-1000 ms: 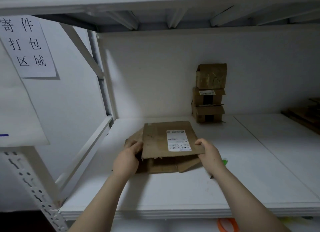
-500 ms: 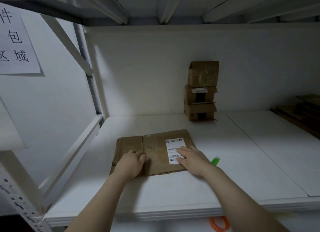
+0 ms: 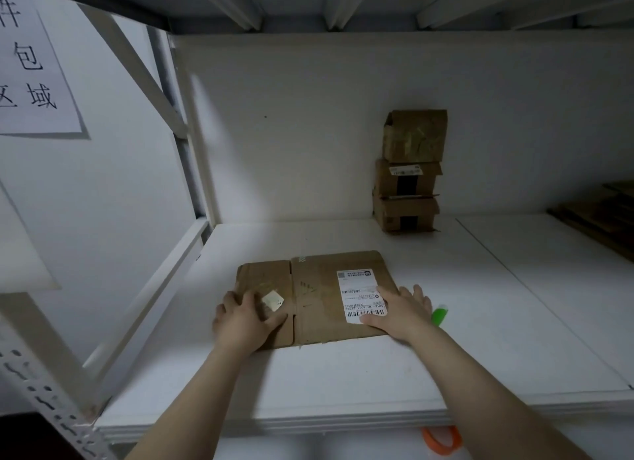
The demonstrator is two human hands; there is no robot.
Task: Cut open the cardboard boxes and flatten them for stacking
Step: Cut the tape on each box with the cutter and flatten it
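Open shelf [image 3: 343, 373] surface runs in front of the flattened box [image 3: 315, 288] and behind it to the back wall [image 3: 308, 133], while a stack of three boxes [image 3: 408, 174] stands behind-right, a green object [image 3: 439, 315] lies just right, and a rack brace [image 3: 144, 288] bounds its left.

Of the person, only two arms show. The left forearm [image 3: 192, 401] and the right forearm [image 3: 480, 391] are bare along their whole visible length, from the near edge of the view up to the wrists. The wide lens draws them broad at the near edge and narrowing toward the far end. The left hand [image 3: 245, 322] and the right hand [image 3: 399, 313] are bare as well, with slim fingers and smooth backs. The dim light leaves nails and finer skin detail too soft to tell.
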